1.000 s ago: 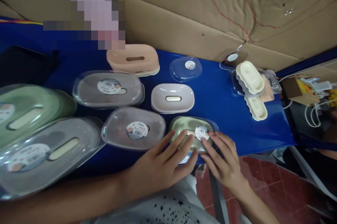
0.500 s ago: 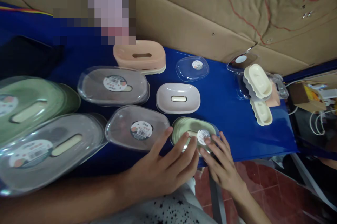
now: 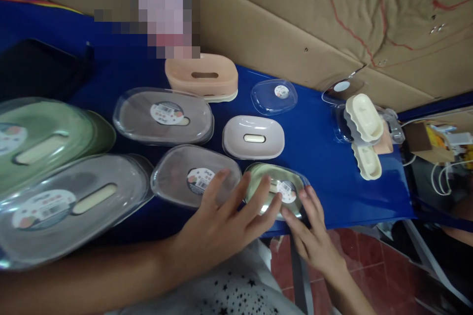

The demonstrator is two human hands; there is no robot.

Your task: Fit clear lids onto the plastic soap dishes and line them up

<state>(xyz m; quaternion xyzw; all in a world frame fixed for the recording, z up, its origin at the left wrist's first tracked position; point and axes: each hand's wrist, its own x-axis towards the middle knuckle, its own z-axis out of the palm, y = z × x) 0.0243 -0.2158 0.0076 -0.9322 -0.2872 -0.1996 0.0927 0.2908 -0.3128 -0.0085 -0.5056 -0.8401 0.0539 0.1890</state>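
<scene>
A green soap box (image 3: 264,201) with a clear lid and a round white label (image 3: 287,191) sits at the table's near edge. My left hand (image 3: 231,211) is over its left side, fingers spread and holding nothing; whether the fingertips touch the lid I cannot tell. At its right end my right hand (image 3: 314,231) grips the corner, thumb at the near side and fingers along the lid's edge. Left of it lies a grey-pink soap box (image 3: 173,187) under a clear lid, partly behind my left fingers. An uncovered pale soap box (image 3: 234,147) stands just beyond the green one.
More lidded boxes, one grey (image 3: 125,177) and one green (image 3: 77,122), crowd the left. An orange box (image 3: 221,78) and a loose clear lid (image 3: 264,100) are at the back. Cream wavy trays (image 3: 364,115) are stacked right. Another person's pixelated arm (image 3: 158,4) reaches in from above.
My left hand's fingers have spread wider and shifted a little left over the lid. My right hand stays at the green box's right end. The whole view has shifted slightly.
</scene>
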